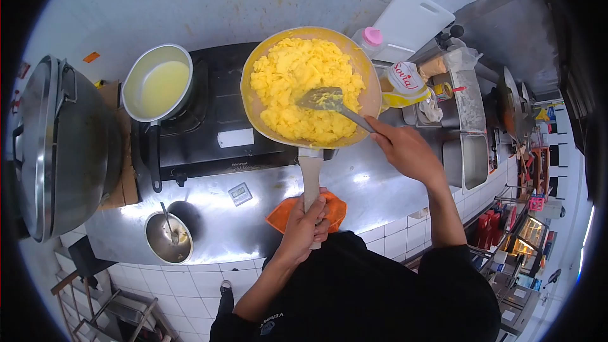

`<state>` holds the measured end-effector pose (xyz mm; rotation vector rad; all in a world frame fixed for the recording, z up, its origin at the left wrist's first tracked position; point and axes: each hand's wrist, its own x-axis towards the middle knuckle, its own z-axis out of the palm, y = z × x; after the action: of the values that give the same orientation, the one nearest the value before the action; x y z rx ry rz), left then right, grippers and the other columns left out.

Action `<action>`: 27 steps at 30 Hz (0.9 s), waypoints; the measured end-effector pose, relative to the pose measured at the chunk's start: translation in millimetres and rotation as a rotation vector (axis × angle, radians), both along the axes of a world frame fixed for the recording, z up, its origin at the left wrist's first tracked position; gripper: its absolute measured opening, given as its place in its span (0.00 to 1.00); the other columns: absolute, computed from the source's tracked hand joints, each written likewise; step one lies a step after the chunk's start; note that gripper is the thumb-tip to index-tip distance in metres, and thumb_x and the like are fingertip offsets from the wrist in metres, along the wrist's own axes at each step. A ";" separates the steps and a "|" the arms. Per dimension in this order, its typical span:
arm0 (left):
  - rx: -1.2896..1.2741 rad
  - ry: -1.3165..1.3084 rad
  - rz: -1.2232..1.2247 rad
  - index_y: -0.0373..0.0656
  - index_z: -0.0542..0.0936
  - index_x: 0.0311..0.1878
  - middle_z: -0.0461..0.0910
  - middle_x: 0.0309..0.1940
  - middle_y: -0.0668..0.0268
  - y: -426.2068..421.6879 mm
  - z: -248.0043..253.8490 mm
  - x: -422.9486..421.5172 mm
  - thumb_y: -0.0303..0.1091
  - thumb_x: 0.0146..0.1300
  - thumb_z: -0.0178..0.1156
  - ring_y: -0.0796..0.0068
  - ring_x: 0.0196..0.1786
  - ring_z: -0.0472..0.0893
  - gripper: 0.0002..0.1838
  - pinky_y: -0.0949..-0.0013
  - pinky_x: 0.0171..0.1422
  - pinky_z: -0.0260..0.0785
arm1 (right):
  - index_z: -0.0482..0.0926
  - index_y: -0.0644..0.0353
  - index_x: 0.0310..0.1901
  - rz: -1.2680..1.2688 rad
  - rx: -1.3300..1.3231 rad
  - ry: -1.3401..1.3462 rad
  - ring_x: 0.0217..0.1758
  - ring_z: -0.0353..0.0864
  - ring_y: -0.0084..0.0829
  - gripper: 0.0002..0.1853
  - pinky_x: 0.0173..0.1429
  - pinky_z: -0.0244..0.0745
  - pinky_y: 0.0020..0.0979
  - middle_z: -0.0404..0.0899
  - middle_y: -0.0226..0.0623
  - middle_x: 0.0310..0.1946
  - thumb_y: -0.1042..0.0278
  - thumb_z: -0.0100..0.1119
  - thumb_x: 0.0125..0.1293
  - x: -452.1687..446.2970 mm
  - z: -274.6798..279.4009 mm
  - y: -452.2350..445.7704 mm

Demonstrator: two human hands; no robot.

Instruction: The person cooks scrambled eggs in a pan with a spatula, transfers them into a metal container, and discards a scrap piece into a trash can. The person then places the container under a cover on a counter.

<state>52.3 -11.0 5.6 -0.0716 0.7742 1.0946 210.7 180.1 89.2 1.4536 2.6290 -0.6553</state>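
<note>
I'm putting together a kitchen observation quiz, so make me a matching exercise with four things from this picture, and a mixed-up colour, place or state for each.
Things:
1. Spatula
2. Pan
3. Pot
4. Cloth

Descriptions:
A. Contains pale yellow liquid
B. Orange
C. Held by its handle in the left hand
D. Held in the right hand

Right pairs: 1-D, 2-C, 3-A, 4-B.

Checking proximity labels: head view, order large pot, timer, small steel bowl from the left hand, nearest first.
1. Timer: on the counter, ahead and left of the left hand.
2. Small steel bowl: farther left, near the counter's front edge.
3. Large pot: at the far left.
</note>
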 end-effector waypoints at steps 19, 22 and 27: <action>0.012 0.030 0.027 0.45 0.68 0.59 0.62 0.27 0.75 -5.1 -4.6 4.1 0.39 0.74 0.54 0.90 0.18 0.57 0.16 0.82 0.19 0.49 | 0.75 0.55 0.62 -0.006 0.022 0.002 0.43 0.81 0.53 0.19 0.48 0.74 0.47 0.82 0.53 0.40 0.62 0.51 0.72 15.1 24.5 -15.5; 0.042 0.028 0.030 0.45 0.68 0.58 0.62 0.27 0.75 -6.2 -4.8 3.9 0.38 0.73 0.55 0.89 0.18 0.57 0.15 0.82 0.19 0.48 | 0.76 0.56 0.61 -0.048 0.056 0.024 0.46 0.81 0.53 0.19 0.50 0.74 0.46 0.81 0.54 0.43 0.62 0.52 0.72 15.9 41.2 -8.1; 0.043 0.036 0.040 0.46 0.69 0.57 0.63 0.27 0.75 -6.7 -3.6 5.2 0.37 0.73 0.55 0.89 0.19 0.57 0.14 0.82 0.19 0.48 | 0.76 0.56 0.61 0.031 0.080 -0.008 0.49 0.80 0.52 0.19 0.52 0.74 0.47 0.82 0.52 0.46 0.60 0.50 0.72 -22.2 -33.8 12.4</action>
<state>57.5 -17.7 2.0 -0.0308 0.7839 1.1525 188.5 192.5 55.4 1.4289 2.6952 -0.5462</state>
